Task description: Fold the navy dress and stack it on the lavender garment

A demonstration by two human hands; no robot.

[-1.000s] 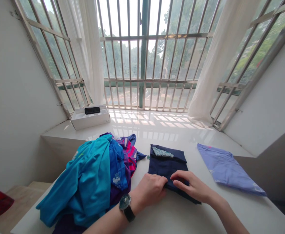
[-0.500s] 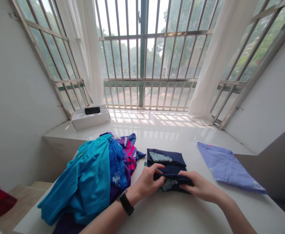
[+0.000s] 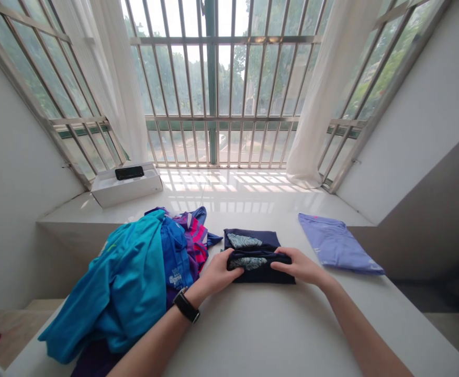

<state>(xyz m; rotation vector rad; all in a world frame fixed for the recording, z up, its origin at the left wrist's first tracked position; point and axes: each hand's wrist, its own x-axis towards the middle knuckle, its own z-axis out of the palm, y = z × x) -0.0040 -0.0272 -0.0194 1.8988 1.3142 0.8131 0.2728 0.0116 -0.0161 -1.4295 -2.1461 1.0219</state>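
Observation:
A dark navy garment (image 3: pixel 268 274) with pale swirl-patterned patches lies folded on the white surface in front of me. My left hand (image 3: pixel 222 272) grips its left end between thumb and fingers, a black watch (image 3: pixel 187 306) on that wrist. At the right end my right hand (image 3: pixel 295 265) pinches the upper folded layer, thumb below and fingers above. The fingertips are partly hidden in the cloth. To the right rests a folded lavender garment (image 3: pixel 339 245), apart from my right hand.
Left of the navy garment is a loose heap of clothes, with a teal top (image 3: pixel 131 283) above blue and purple-pink pieces. Behind it stands a white box (image 3: pixel 129 191) with a black phone (image 3: pixel 129 173) on it. A barred window and white curtains (image 3: pixel 311 115) border the ledge.
My hands have brought the raised fold of the navy garment down flatter, and its near panel now lies spread toward me. The view has shifted slightly.

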